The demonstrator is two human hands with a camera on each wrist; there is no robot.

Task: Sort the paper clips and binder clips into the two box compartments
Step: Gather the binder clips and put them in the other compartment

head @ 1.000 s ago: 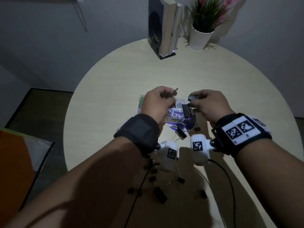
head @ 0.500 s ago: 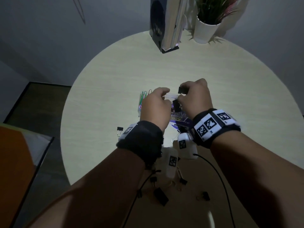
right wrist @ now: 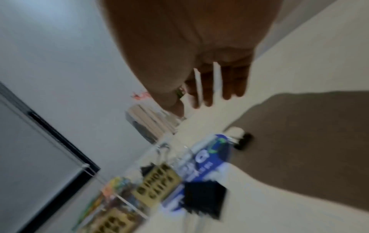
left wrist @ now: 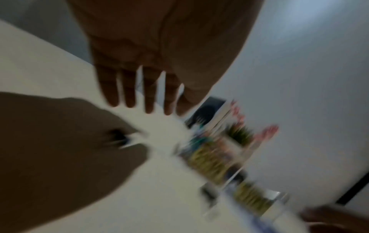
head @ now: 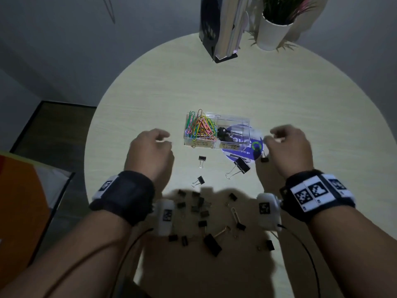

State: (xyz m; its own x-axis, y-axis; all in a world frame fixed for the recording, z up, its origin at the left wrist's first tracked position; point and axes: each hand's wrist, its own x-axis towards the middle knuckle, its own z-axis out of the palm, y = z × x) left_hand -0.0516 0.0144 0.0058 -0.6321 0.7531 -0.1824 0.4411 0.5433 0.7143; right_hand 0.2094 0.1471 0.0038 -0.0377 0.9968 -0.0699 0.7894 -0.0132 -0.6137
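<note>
Round surface point(head: 279, 100), viewed left to right. Left hand point(head: 150, 153) hovers left of the box point(head: 217, 131), fingers point(left wrist: 148, 94) loosely extended, holding nothing. The clear box sits mid-surface: left compartment holds coloured paper clips point(head: 199, 127), right compartment a few black binder clips point(head: 225, 134). A blue disc point(head: 245, 151) lies partly beneath the box. Loose binder clips point(head: 202, 207) are scattered nearer the person, many in the arms' shadow. Right hand point(head: 290, 151) hovers right of the disc, fingers point(right wrist: 229, 82) relaxed and empty. Books point(head: 221, 26) and a potted plant point(head: 275, 24) stand at the far edge.
</note>
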